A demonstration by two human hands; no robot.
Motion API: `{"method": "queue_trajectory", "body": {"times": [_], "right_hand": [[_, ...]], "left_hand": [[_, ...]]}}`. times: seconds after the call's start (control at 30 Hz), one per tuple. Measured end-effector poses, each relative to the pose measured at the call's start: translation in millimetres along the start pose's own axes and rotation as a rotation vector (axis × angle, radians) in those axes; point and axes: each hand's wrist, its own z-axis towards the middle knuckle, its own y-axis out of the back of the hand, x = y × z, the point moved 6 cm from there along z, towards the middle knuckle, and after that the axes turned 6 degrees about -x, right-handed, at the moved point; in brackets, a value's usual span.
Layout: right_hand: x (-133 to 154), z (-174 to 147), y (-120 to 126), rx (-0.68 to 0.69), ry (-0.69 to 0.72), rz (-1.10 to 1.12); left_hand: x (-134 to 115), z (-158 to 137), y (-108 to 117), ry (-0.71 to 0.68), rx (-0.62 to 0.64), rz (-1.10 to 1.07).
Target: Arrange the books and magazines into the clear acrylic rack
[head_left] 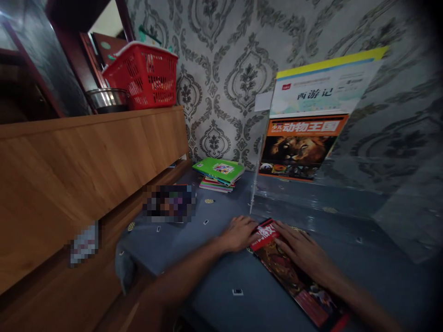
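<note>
A book with a red and brown cover lies slantwise on the grey-blue cloth in front of me. My left hand is at its upper left corner, fingers bent and closed about the edge; the fingertips are partly hidden. Flat across the upper part of the cover rests my right hand, with its fingers stretched out. Just beyond both hands stands a clear plastic holder. In it, a white booklet with a yellow top edge shows above an orange book with a lion on the cover.
A stack of books, green one on top, sits by the patterned wall. Left of it lies a blurred-out book. A wooden cabinet carries a red basket and a metal pot. The cloth-covered surface ends at the left.
</note>
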Motion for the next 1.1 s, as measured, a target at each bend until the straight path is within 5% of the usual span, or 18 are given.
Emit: {"method": "queue_trajectory", "body": {"times": [0.27, 0.37, 0.6, 0.73, 1.1], "right_hand": [[-22.2, -74.5, 18.5, -0.009, -0.028, 0.010], [-18.6, -88.2, 26.9, -0.044, -0.045, 0.021], [-8.3, -89.4, 32.8, -0.112, -0.116, 0.004], [-8.9, -89.2, 31.2, -0.116, -0.092, -0.002], [3.4, -93.7, 27.2, -0.122, 0.003, -0.019]], "left_hand": [[0.5, -1.3, 2.1, 0.000, 0.041, 0.014], [10.1, -7.0, 19.8, 0.044, 0.010, 0.111], [72.0, -70.3, 105.9, 0.576, -0.212, 0.692], [94.6, -112.6, 120.0, 0.755, -0.173, 0.801], [91.5, -145.3, 115.3, 0.682, -0.070, 0.812]]}}
